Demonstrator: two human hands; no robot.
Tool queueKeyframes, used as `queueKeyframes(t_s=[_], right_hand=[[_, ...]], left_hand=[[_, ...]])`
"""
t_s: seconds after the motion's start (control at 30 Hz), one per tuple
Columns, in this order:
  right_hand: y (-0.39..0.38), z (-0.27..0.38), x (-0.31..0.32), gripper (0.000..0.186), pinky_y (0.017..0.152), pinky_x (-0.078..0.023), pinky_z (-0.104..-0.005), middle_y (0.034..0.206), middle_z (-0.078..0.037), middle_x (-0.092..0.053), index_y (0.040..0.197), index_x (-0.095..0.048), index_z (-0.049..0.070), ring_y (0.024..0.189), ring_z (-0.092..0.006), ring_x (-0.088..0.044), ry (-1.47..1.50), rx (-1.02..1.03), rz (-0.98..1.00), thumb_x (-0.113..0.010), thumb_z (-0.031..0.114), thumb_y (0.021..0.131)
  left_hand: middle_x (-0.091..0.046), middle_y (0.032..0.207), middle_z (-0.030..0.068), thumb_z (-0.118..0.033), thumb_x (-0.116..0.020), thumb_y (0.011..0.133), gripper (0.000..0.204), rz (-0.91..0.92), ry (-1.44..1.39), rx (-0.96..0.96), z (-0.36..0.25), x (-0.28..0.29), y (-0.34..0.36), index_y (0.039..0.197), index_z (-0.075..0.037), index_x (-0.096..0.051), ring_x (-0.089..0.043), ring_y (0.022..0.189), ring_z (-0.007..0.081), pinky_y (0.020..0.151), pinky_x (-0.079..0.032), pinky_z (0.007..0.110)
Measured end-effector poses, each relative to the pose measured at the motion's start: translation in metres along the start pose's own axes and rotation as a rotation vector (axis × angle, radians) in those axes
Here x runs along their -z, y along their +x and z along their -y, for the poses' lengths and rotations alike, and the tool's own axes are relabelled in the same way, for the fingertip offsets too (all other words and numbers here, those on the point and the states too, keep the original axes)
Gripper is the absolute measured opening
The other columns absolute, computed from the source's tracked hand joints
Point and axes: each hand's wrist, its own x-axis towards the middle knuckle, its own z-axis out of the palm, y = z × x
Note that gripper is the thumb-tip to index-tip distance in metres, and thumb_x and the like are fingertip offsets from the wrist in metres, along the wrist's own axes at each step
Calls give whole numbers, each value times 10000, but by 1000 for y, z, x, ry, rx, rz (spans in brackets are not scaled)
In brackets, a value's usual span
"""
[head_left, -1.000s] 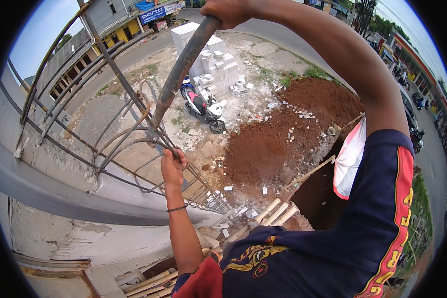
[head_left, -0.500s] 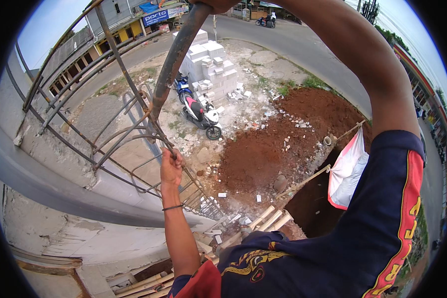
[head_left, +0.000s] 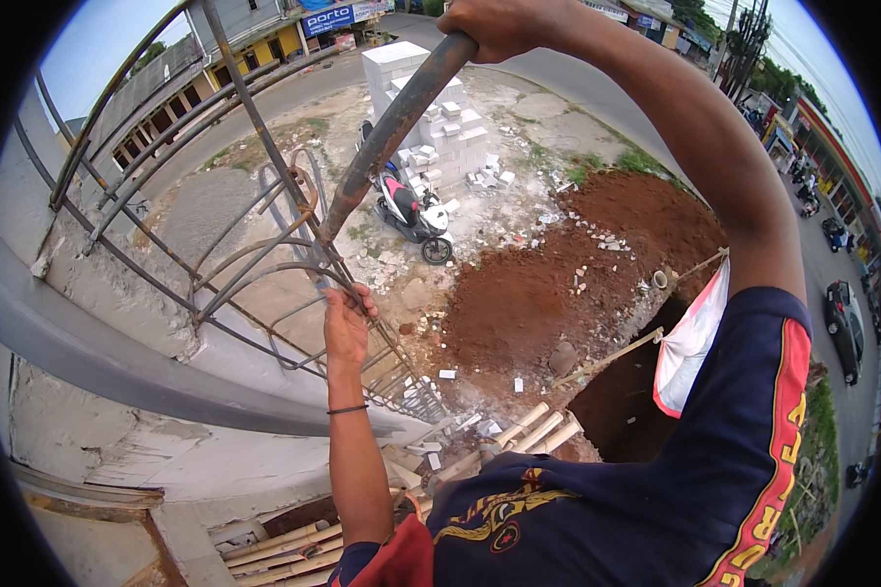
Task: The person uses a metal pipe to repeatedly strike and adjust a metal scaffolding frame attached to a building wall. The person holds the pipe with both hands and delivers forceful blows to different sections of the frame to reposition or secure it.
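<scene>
One metal pipe (head_left: 396, 139) leans farther right; right hand (head_left: 504, 27) clenched round upper end, left hand (head_left: 347, 328) pinching rebar (head_left: 335, 266).

A rusty dark pipe (head_left: 392, 137) slants down to the rebar cage (head_left: 255, 110).

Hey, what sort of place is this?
Most likely an outdoor building site. There's a frame of bent metal bars, a stack of white blocks, and a heap of reddish dirt beside a dug pit.
</scene>
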Motion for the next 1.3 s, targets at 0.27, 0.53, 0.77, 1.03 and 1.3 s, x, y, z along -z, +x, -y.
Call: queueKeyframes(t_s=[0.27, 0.53, 0.77, 1.03, 1.3], right_hand=[[0, -7, -9, 135, 536, -522, -450, 625, -129, -651, 651, -688, 116, 603, -337, -667, 11, 30, -66, -679, 251, 643], [15, -16, 25, 140, 559, -534, -431, 634, -121, -658, 650, -696, 120, 626, -321, -678, -112, 146, -93, -700, 259, 671], [10, -14, 30, 138, 562, -533, -426, 636, -105, -656, 663, -689, 113, 626, -310, -675, -82, 137, -65, -695, 248, 694], [-4, -1, -4, 180, 599, -533, -416, 703, -114, -676, 804, -712, 87, 678, -293, -683, -13, -17, 80, -717, 237, 706], [-89, 31, -108, 156, 606, -505, -477, 670, -130, -651, 751, -712, 137, 684, -357, -654, 394, -215, -4, -679, 206, 615]], left_hand=[[-568, 789, 31, -514, -460, 1015, 508, 75, 90, 0, -2, -2, 8, 903, -37, -590, -463, 681, 108, 642, -406, 267], [-461, 710, -7, -588, -423, 998, 571, 17, 97, 3, 12, 6, 14, 803, -69, -560, -378, 663, 109, 651, -331, 272], [-582, 775, 13, -560, -466, 996, 537, 107, 6, -69, 16, 9, 12, 874, -56, -605, -433, 681, 86, 649, -360, 229], [-586, 883, 28, -588, -457, 984, 588, 98, 2, -39, 12, 10, 7, 999, -22, -615, -487, 767, 98, 683, -383, 239], [-584, 1131, 68, -530, -497, 995, 573, 21, 342, -192, 12, 5, -18, 1241, -15, -539, -548, 1063, 156, 956, -441, 320]])
